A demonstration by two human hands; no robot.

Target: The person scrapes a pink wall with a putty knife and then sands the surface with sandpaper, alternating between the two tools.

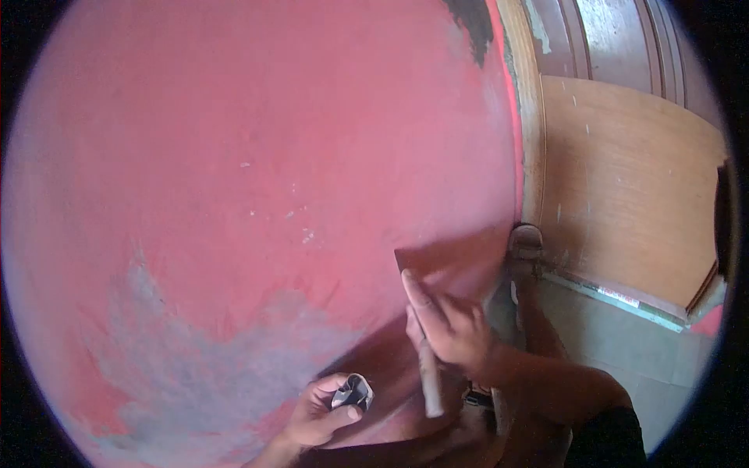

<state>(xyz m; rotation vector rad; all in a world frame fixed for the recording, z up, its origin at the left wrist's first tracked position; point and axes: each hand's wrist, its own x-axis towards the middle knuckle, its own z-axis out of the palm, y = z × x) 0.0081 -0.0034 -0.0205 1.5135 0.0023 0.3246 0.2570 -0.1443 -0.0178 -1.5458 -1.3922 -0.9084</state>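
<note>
My right hand (452, 331) grips a scraper (430, 382), with the index finger stretched along it towards the blade. The thin blade edge meets or lies very close to the red wall (257, 125), and a dark shadow falls to its right. Lower down, my left hand (324, 413) is closed around a crumpled piece of sandpaper (352, 395), pale on one face and dark on the other. This hand is just in front of the wall's grey patch (226, 374), where the red paint is worn or covered. Small pale specks mark the wall above.
A wooden frame (530, 117) borders the wall on the right. Beside it stands a light brown wooden panel (624, 187), with a darker panelled door (624, 39) behind. A foot in a sandal (527, 243) rests near the frame on the greenish tiled floor (624, 343).
</note>
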